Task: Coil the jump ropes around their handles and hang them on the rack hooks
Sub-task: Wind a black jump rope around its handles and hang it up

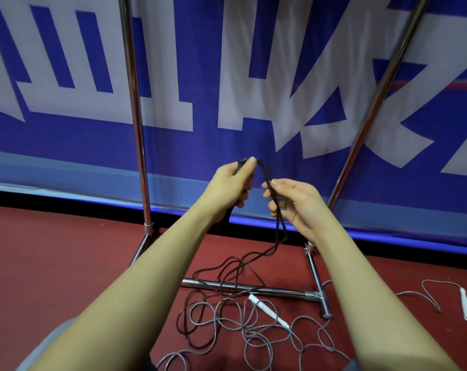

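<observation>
My left hand [231,187] grips the black handles of a black jump rope [276,236], thumb on top. The rope arcs over from the handles to my right hand [294,200], which pinches its strands between thumb and fingers. From there the black cord hangs down and trails in loops onto the floor. A grey jump rope [253,336] lies tangled on the red floor below, with one white handle [267,310] among the loops and another white handle [466,303] far right. The rack's chrome uprights [136,116] rise left and right; its hooks are out of view.
The rack's chrome base bar [267,290] lies across the floor under the ropes, with a foot tube [318,279] at the right. A blue and white banner [227,89] stands right behind the rack. Red floor [53,250] spreads to the left.
</observation>
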